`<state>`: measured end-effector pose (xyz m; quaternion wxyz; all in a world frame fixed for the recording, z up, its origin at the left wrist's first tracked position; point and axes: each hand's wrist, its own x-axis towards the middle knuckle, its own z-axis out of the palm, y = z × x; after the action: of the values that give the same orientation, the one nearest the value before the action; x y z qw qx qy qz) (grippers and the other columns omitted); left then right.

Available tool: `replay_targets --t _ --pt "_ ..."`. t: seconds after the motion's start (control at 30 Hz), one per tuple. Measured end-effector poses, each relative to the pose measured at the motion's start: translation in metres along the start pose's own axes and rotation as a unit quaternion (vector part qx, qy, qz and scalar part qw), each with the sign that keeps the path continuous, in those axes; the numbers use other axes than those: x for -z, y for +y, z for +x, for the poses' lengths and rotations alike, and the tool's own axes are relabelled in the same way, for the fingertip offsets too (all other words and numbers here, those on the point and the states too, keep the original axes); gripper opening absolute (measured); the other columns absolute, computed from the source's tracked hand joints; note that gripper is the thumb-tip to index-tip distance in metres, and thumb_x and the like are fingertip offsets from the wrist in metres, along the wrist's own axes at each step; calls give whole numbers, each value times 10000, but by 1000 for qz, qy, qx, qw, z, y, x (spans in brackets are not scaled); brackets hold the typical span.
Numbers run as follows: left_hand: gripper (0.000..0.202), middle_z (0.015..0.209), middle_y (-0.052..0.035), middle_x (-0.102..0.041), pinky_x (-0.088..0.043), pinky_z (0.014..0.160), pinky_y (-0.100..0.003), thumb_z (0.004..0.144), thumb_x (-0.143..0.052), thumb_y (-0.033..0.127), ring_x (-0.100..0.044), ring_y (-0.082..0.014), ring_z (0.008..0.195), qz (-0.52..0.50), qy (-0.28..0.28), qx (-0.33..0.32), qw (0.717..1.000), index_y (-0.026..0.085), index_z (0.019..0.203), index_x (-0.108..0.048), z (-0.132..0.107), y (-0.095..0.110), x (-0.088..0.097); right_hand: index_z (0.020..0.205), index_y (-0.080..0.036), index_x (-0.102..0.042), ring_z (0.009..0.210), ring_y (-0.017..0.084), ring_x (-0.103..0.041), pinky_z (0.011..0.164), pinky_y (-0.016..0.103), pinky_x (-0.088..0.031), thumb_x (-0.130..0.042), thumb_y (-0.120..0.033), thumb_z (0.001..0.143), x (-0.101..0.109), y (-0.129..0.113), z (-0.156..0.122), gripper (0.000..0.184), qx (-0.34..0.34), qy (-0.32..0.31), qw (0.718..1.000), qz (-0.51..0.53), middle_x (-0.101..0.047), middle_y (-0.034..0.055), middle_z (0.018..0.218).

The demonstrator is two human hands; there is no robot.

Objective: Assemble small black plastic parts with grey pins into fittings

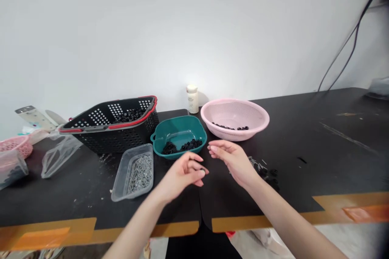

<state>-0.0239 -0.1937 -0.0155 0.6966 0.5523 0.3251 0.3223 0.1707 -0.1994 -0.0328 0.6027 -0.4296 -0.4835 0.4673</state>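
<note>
My left hand (187,170) pinches a small round black part (202,169) between thumb and fingers, over the table just in front of the green basin (173,156). My right hand (229,158) is beside it with thumb and fingertips pressed together; whatever they hold is too small to make out. Several black parts (191,145) lie in the green basin. Behind my right hand stands a pink colander (255,127) with a few black parts (227,127) in it. A clear tray (121,178) of small metal pins (140,174) is left of my left hand.
A black basket (121,137) with red trim holds more black parts. Metal pins (257,165) and black parts (270,178) lie beside my right forearm. A white bottle (192,99) stands by the wall. Plastic bags (57,156) and a pink basket (18,145) are at far left.
</note>
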Motion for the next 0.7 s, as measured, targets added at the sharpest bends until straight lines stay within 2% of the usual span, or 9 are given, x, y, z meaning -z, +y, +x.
replay_targets --t 0.03,0.1,0.2,0.33,0.7 --pt "481 809 -17 -708 -544 617 -197 636 -869 331 -632 -72 600 -75 37 16 996 146 983 -593 -1 -13 2 895 -209 -759 776 199 -672 758 363 -555 -767 -409 737 -4 2 -2 255 22 -14 1000 -15 -742 62 864" --pt "502 795 -11 -708 -540 617 -160 579 -897 393 -629 -51 599 -129 69 25 989 141 919 -628 1 -32 5 864 -225 -764 811 202 -672 772 352 -549 -729 -329 799 -11 6 -9 128 97 -49 991 -81 -735 58 876" --pt "515 760 -13 -701 -524 527 -136 506 -912 463 -615 -53 566 -161 74 36 984 132 790 -638 5 -44 8 886 -233 -744 842 187 -666 778 321 -538 -627 -237 895 -16 12 -20 117 205 -89 956 -188 -718 54 896" --pt "494 707 -5 -682 -509 459 -120 498 -914 465 -578 -42 515 -200 74 58 975 128 744 -650 4 -46 8 925 -232 -704 842 178 -661 766 302 -532 -579 -203 931 -17 15 -27 128 220 -100 940 -239 -697 50 906" --pt "441 519 13 -627 -500 460 -124 485 -927 415 -562 -45 434 -214 97 60 970 110 634 -646 4 -46 7 942 -230 -722 832 170 -665 747 291 -543 -599 -165 915 -20 17 -29 142 245 -123 920 -279 -697 52 927"
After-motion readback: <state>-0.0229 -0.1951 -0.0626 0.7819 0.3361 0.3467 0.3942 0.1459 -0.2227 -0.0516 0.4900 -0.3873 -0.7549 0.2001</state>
